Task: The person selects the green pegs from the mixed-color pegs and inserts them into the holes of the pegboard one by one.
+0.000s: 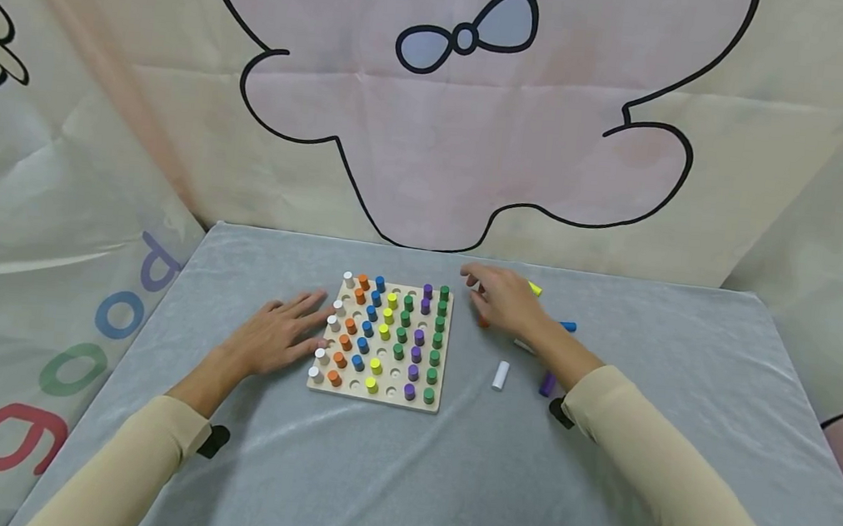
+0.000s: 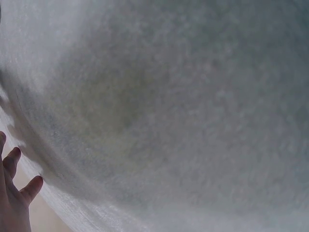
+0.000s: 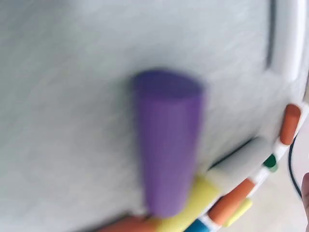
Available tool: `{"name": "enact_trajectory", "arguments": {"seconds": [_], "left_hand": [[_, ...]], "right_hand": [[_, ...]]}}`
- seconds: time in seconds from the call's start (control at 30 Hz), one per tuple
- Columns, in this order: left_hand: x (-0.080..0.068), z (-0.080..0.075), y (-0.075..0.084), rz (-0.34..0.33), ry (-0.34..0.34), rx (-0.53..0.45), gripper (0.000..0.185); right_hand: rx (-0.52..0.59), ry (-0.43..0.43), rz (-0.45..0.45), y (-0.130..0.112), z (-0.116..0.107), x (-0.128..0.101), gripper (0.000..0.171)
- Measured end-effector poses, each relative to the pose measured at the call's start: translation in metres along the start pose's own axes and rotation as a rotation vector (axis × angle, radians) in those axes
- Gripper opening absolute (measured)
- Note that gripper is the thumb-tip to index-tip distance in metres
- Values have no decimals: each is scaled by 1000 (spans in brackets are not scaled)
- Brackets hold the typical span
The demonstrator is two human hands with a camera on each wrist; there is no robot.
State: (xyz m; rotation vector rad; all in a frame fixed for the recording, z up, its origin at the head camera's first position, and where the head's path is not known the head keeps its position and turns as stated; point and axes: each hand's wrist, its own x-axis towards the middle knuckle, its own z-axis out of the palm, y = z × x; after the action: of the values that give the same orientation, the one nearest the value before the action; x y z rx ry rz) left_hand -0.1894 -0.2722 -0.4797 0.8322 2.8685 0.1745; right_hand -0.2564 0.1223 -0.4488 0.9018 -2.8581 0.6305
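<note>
A wooden pegboard [image 1: 374, 391] stands on the table, with lines of white, orange, blue, yellow, green and purple pegs in it and some bare holes. My left hand [image 1: 275, 335] lies with fingers spread at the board's left edge, fingertips touching it. To the right of the board, my right hand [image 1: 505, 297] hovers over loose pegs, its fingers loosely bent and no peg visible between them. Partly under that hand lies an orange peg [image 1: 483, 323]. A yellow peg [image 1: 535, 290] and a blue peg [image 1: 568, 326] show just beyond it.
A white peg [image 1: 501, 376] lies apart, nearer the front, and a purple peg [image 3: 169, 145] lies by the right wrist. Grey cloth [image 1: 373, 476] covers the table. A printed curtain [image 1: 433, 130] hangs behind it.
</note>
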Motion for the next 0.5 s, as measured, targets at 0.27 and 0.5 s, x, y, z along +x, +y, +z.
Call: {"name": "enact_trajectory", "arguments": {"seconds": [0.27, 0.5], "left_hand": [[0, 0, 0, 12, 6, 11, 65], [-1, -1, 0, 10, 7, 3, 65]], "right_hand": [[-17, 21, 70, 22, -5, -18, 33], [-37, 32, 105, 31, -9, -29, 32]]}}
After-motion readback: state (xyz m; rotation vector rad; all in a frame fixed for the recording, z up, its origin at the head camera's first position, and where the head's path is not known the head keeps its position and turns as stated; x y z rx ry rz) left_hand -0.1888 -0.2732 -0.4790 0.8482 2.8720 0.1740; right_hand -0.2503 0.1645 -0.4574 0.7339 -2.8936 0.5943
